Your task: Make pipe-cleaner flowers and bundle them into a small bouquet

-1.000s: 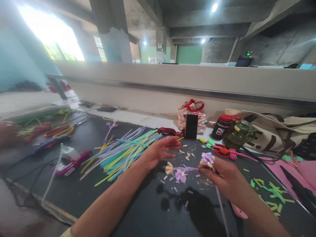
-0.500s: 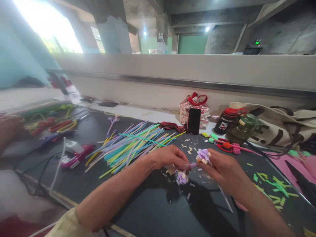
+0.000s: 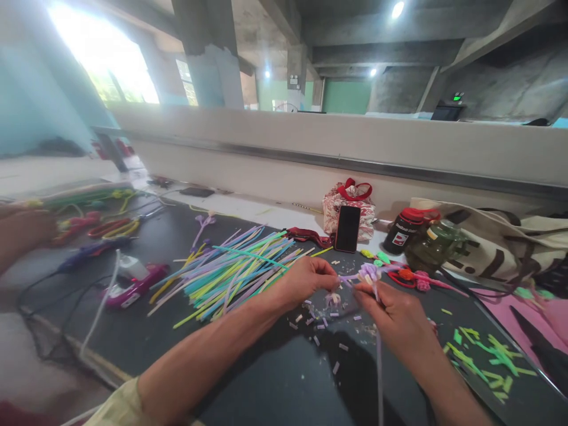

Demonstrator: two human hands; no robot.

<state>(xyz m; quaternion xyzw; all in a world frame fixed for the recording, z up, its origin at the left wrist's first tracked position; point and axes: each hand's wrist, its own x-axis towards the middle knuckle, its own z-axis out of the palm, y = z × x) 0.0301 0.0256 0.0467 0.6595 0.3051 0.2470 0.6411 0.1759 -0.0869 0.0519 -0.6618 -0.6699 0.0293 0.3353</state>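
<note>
Both hands (image 3: 398, 313) pinching a ruffled, fuzzy lilac flower sprig (image 3: 369, 271), slim pastel pipe cleaners (image 3: 239, 272) heaped nearby

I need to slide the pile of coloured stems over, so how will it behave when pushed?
The stems would probably spread rather than move as one: they lie crisscrossed, with no tie visible. Each looks light, being thin. They may bend and hold shape: the purple flower at the right hand seems made of similar material.

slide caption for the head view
Left hand and right hand hold purple flowers near colored sticks on a black table.
</note>
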